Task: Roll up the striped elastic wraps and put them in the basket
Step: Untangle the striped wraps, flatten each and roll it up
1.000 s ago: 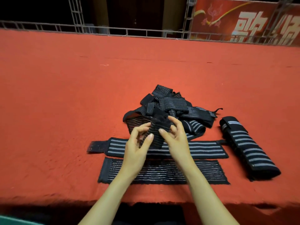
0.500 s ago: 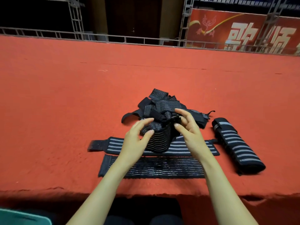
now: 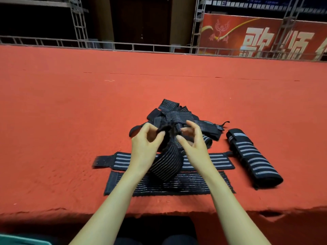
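Pinching the bunched top end of the held wrap (image 3: pixel 166 165) between thumb and fingertips of the left hand (image 3: pixel 145 145), raised above the red desk (image 3: pixel 70 121). Letting the rest hang down between the two wrists, lower end in front of the fine-striped wrap (image 3: pixel 191 186). Hanging longer and straighter than half a second ago, when crumpled between the fingertips of both hands with its lower edge only as far as the next strip up.

Right hand (image 3: pixel 192 144) just beside the hanging cloth, fingers curled, thumb tip by its right edge. Hard to tell whether gripping or merely touching, unlike half a second ago, with fingertips plainly on the cloth.

Directly beyond both hands, the heap of wraps (image 3: pixel 178 115), loose and tangled, lying much as in the earlier frames.

Under the forearms, stretched out flat on the desk and side by side:
- The broad-striped wrap (image 3: pixel 212 161), farther out and partly hidden behind the held wrap.
- The fine-striped wrap, closest to the desk's near edge.

Off to the right of the right hand, apart from the heap, the bundled wrap (image 3: pixel 247 156), lying slantwise with its far end toward the heap.

Far beyond the hands, past the desk's back edge, a metal railing (image 3: pixel 53 41) and a red banner (image 3: pixel 265 41) with pale lettering.
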A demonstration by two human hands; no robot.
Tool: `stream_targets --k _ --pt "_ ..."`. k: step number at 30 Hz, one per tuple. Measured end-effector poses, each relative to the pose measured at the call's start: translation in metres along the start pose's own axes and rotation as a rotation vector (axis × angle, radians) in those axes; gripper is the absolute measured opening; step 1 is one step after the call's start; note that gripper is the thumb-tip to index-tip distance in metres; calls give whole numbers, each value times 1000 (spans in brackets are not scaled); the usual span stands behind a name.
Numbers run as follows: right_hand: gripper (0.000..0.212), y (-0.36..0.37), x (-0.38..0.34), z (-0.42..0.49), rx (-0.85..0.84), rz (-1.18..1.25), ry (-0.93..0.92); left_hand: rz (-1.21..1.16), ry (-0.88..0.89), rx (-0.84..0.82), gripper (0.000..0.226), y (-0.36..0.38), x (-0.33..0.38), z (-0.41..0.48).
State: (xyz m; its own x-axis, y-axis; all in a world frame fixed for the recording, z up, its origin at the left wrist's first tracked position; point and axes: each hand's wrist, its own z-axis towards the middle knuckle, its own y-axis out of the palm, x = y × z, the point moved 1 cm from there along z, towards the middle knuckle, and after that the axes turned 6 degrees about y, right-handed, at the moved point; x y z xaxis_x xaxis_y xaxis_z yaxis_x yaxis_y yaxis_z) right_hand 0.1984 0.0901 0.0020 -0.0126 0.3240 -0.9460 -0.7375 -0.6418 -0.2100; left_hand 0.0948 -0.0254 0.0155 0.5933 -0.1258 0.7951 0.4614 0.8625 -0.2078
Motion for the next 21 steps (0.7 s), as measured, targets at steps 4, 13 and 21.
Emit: stream_targets --k 4,13,21 --pt "81 14 7 -13 -125 -82 80 34 51 27 23 -7 7 3" --pt "39 9 -5 -4 -38 404 112 -386 -240 24 7 -23 -5 13" --pt "32 1 1 5 -44 635 175 -260 -285 132 21 -15 -24 5"
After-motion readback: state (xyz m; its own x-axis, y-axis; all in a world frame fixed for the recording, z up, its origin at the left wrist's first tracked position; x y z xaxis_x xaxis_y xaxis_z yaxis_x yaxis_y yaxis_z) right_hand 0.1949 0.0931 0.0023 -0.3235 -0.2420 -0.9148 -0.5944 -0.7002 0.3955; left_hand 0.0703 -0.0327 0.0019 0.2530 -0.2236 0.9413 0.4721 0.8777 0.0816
